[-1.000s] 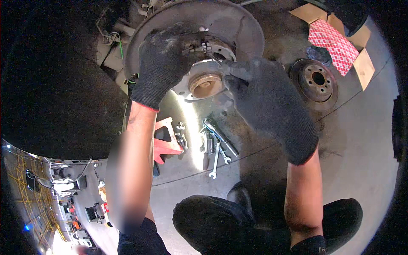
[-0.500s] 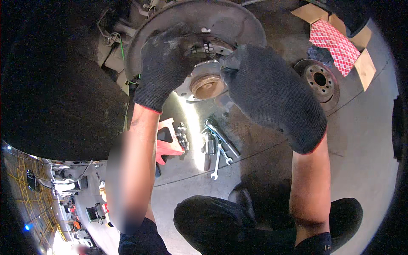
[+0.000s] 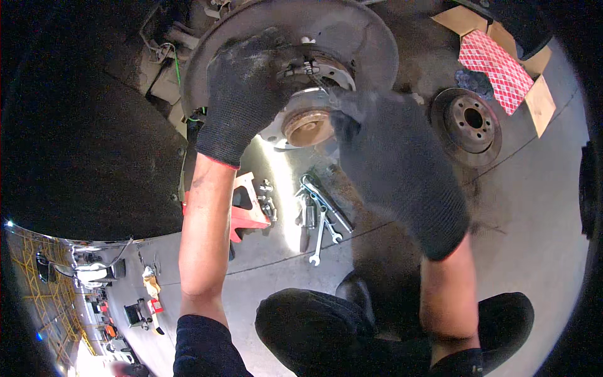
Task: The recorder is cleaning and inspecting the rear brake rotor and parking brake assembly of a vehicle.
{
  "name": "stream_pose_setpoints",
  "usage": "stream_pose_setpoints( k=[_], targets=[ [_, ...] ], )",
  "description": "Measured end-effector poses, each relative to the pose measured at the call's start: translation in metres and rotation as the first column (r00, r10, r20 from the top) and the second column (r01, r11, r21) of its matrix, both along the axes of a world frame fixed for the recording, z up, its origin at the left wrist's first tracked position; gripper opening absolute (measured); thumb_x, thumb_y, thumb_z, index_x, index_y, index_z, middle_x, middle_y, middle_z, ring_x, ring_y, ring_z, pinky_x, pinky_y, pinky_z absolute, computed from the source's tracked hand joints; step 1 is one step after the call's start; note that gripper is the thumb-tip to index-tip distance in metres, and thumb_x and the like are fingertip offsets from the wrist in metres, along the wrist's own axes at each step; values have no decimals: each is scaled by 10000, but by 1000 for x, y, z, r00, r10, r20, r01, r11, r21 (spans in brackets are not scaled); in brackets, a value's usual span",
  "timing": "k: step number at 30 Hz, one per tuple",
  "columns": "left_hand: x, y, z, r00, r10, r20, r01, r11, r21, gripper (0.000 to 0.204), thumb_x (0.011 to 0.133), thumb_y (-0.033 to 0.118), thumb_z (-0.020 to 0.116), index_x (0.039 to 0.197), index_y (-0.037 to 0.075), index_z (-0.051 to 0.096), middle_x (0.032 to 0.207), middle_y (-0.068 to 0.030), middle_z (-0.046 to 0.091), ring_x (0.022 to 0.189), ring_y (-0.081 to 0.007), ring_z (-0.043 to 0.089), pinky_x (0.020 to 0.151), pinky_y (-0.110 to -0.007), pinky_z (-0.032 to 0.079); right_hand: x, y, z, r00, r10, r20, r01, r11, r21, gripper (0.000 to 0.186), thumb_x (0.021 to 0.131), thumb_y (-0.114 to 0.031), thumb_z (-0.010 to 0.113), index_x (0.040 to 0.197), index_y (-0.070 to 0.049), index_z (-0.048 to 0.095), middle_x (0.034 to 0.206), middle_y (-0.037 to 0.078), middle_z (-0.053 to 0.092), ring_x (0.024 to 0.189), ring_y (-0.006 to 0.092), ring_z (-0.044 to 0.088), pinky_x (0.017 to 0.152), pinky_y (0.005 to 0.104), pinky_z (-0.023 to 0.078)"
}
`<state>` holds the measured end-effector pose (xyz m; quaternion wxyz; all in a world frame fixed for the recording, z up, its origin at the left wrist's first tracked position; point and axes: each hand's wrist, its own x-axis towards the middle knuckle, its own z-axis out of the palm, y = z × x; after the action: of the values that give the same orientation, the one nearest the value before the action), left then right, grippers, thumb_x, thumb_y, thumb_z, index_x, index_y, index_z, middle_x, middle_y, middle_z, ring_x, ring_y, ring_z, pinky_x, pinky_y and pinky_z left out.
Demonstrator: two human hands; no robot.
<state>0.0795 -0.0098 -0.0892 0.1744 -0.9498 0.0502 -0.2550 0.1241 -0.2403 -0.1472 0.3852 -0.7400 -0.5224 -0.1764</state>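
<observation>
A wheel hub (image 3: 309,129) with a rusty centre sits in front of a large round backing plate (image 3: 361,38). My left hand (image 3: 248,94), in a black knit glove, is closed at the hub's upper left, its fingertips against the brake parts and partly hidden. A curved brake shoe (image 3: 339,74) shows above the hub, with a small metal fitting (image 3: 309,68) beside my left fingers. My right hand (image 3: 396,151), gloved alike and smeared by motion, has its fingers curled together just right of the hub. What they pinch cannot be made out.
Spanners (image 3: 319,239) and a ratchet (image 3: 326,201) lie on the floor below the hub, beside a red stand (image 3: 248,217). To the right rests a brake disc (image 3: 472,119), near an opened cardboard box (image 3: 537,103). A dark car panel (image 3: 94,157) fills the left.
My right hand has drawn slightly down, its wrist lower and further left, and more of the brake shoe shows. The left hand stays nearly in place.
</observation>
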Motion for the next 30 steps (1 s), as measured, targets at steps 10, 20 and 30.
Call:
stream_pose_setpoints(
  k=[10, 20, 30],
  targets=[
    [0, -3, 2, 1000, -16, -7, 16, 999, -45, 364, 717, 214, 824, 1071, 146, 783, 1189, -118, 723, 1038, -319, 698, 930, -462, 537, 22, -13, 1, 1000, 22, -6, -22, 983, -184, 232, 967, -168, 568, 1051, -19, 725, 892, 266, 680, 823, 415, 692, 747, 500, 549],
    [-1, -3, 1, 999, -39, 37, 41, 998, -53, 367, 708, 236, 835, 1061, 147, 787, 1174, -110, 722, 1003, -316, 704, 923, -459, 540, 26, -1, 6, 987, 51, 153, -30, 990, -135, 240, 980, -194, 567, 991, -9, 721, 900, 270, 688, 848, 425, 695, 791, 525, 553],
    [-13, -9, 2, 983, -112, 147, 133, 982, -138, 285, 786, 172, 801, 1060, 100, 772, 1104, -129, 735, 978, -354, 696, 885, -448, 549, -31, 22, -17, 784, -4, -621, 159, 968, 194, 142, 920, -88, 625, 959, 26, 699, 831, 298, 660, 795, 468, 679, 672, 495, 527]
  ],
)
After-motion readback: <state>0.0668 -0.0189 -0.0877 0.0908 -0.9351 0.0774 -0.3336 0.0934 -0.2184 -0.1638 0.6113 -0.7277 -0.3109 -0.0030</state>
